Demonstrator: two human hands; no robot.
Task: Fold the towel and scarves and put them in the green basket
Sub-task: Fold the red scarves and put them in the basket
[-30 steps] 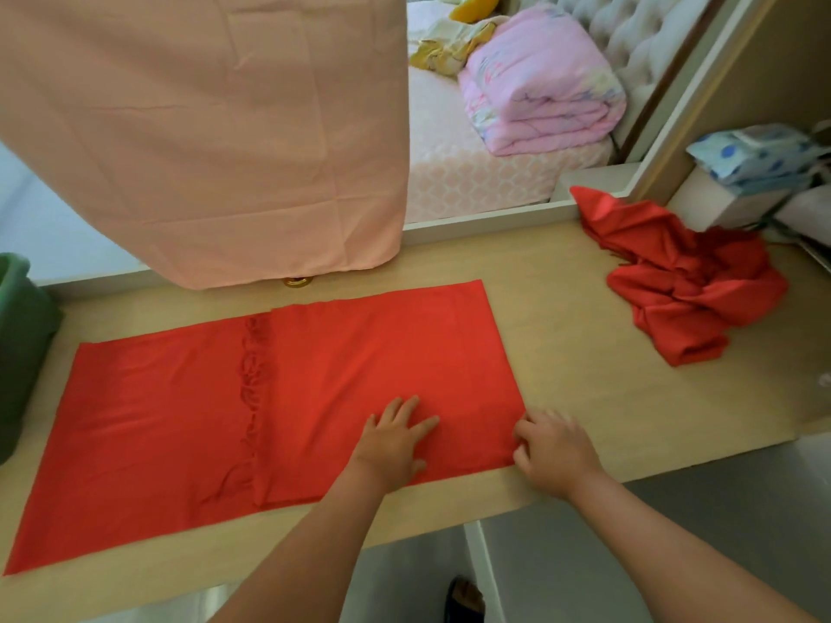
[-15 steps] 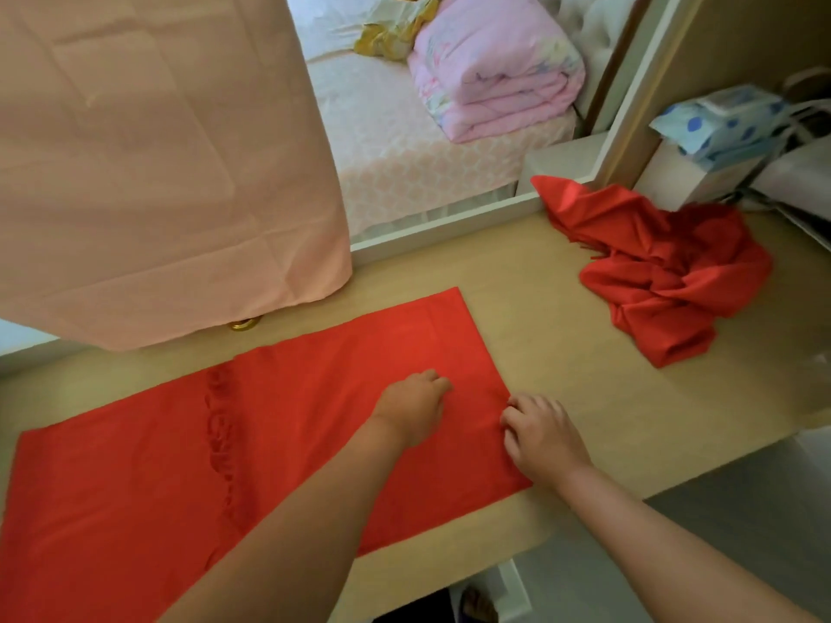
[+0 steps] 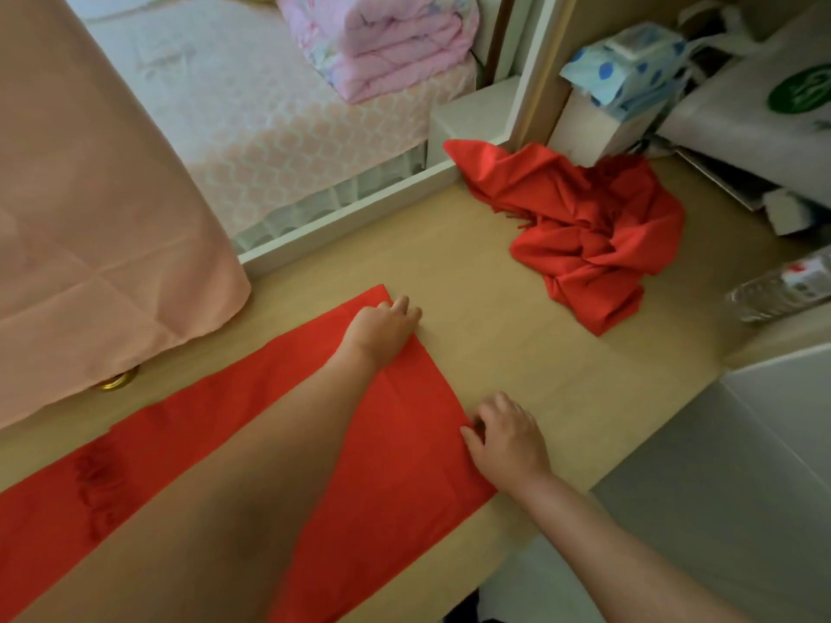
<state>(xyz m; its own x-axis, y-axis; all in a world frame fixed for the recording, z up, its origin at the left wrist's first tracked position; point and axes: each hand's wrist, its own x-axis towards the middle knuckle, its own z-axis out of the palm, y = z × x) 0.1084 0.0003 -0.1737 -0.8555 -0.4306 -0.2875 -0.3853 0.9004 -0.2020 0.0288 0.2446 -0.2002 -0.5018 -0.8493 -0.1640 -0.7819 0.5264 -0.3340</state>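
A long red scarf (image 3: 404, 442) lies flat on the wooden table (image 3: 517, 348), with its fringe folded onto it at the left. My left hand (image 3: 384, 328) is on the scarf's far right corner, fingers curled over the edge. At the near right corner, my right hand (image 3: 506, 438) pinches the cloth's edge between thumb and fingers. A second red scarf (image 3: 584, 227) sits crumpled in a heap at the back right of the table. The green basket is out of view.
A pink curtain (image 3: 90, 218) hangs over the table's back left. A plastic water bottle (image 3: 782, 290) lies at the right edge, with a tissue pack (image 3: 629, 60) and boxes behind it. Beyond the table's white rail are a bed and a folded pink quilt (image 3: 382, 38).
My left hand slid from the scarf's near middle up to its far right corner. My right hand stayed at the near right corner and now pinches it. The view swung right, losing the basket.
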